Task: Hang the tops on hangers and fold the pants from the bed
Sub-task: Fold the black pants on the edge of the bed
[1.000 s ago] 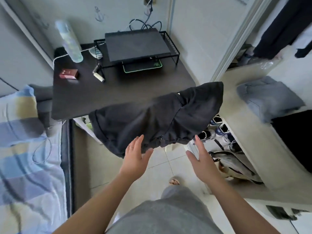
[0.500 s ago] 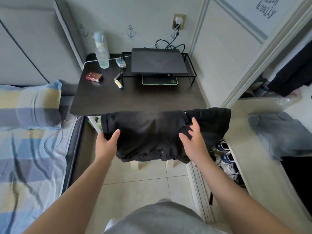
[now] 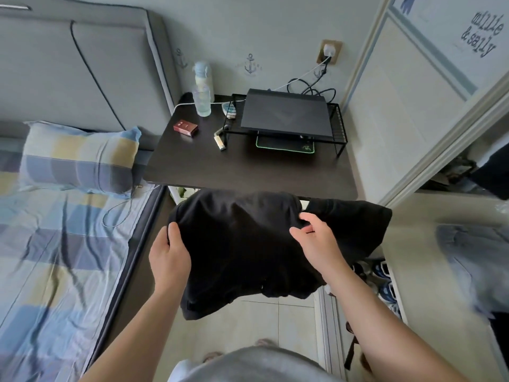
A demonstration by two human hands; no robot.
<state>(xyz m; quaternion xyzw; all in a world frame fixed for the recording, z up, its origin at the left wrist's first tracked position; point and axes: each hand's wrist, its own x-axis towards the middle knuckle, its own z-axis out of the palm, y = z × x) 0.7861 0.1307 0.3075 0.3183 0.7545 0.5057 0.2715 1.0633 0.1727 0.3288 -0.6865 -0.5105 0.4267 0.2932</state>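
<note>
Both forearms reach forward from the bottom of the view, bare and roughly parallel, elbows low.

Left hand (image 3: 169,257): palm turned inward, thumb laid over the top of the left edge of the black garment (image 3: 242,244). The fingers pass beneath the cloth and are hidden. The hand grips that edge.

Right hand (image 3: 316,241): raised slightly higher than the left, wrist bent, back of the hand toward the camera. Its fingers (image 3: 307,217) are curled, and with the thumb they pinch a gathered fold near the garment's upper right.

The black garment is held in the air between the two hands, off the bed (image 3: 55,244), above the tiled floor (image 3: 275,321) and just in front of the near edge of the dark desk (image 3: 248,172). Its lower portion hangs loose and one end droops to the right past the right hand. Whether it is a top or pants cannot be told.

Surroundings: a checked pillow (image 3: 80,158) lies at the head of the bed. On the desk stand a clear bottle (image 3: 202,89), a red box (image 3: 186,128), a lighter (image 3: 219,142) and a closed laptop (image 3: 285,113) on a wire stand (image 3: 337,128). Shoes (image 3: 385,285) sit low at the right. A grey garment (image 3: 468,257), blurred, lies on the pale surface at far right.
</note>
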